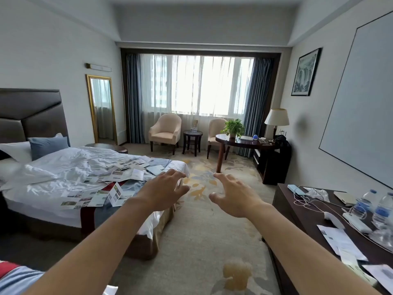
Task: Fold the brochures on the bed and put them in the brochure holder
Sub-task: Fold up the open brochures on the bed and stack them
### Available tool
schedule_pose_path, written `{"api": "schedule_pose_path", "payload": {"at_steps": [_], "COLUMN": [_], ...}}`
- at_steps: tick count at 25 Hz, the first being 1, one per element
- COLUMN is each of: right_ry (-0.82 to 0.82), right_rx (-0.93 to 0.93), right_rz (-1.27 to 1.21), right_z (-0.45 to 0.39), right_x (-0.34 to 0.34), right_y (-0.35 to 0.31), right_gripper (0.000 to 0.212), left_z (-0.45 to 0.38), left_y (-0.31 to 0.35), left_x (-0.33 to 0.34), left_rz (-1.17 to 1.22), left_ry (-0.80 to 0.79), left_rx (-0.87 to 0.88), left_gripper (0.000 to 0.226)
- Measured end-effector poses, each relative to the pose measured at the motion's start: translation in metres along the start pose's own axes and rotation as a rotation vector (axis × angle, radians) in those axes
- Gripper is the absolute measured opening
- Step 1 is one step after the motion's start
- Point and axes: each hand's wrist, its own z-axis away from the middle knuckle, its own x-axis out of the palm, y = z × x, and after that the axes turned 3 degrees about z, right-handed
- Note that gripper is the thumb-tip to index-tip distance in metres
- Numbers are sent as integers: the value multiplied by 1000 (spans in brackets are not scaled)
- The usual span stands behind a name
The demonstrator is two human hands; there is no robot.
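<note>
Hotel room, carpeted floor (197, 231), curtained window (197, 86) along the far wall.

Bed (42, 201): left side, white rumpled bedding, dark headboard, white and blue pillows at the head end.

Dark tabletop (302, 211): right side, near; carries two water bottles (374, 207) toward its far right edge, a white cable, and several printed sheets (340, 241) along its near edge.

Desk (246, 141): far right corner of the room, with a potted plant (233, 126) and a lamp (276, 118).

Two armchairs (164, 129) under the window, a small round side table between them.

Brochures (119, 173): many, unfolded and scattered across the foot end of the bed, some at the near edge, one standing partly creased.

Left hand (165, 192): raised in the air past the bed's foot corner, grip spread wide, holding nothing.

Right hand (234, 196): raised over the carpet, just beside the left, grip likewise spread and empty.

No brochure holder can be made out for certain.
</note>
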Motion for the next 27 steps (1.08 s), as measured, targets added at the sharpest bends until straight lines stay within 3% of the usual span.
{"api": "schedule_pose_path", "payload": {"at_steps": [5,14,27], "right_ry": [-17,-21,7], "right_rx": [17,93,85], "right_rz": [14,12,-3], "right_z": [-58,-183,-360], "right_x": [17,56,86], "right_y": [12,35,106], "right_gripper": [70,70,71], "left_z": [-47,-172,-346], "left_y": [-29,-101,-165], "left_x": [16,49,93], "left_rz": [-42,-14,9], "left_ry": [-68,-61,-64], "left_rx": [-4,90,70], "left_gripper": [55,52,53]}}
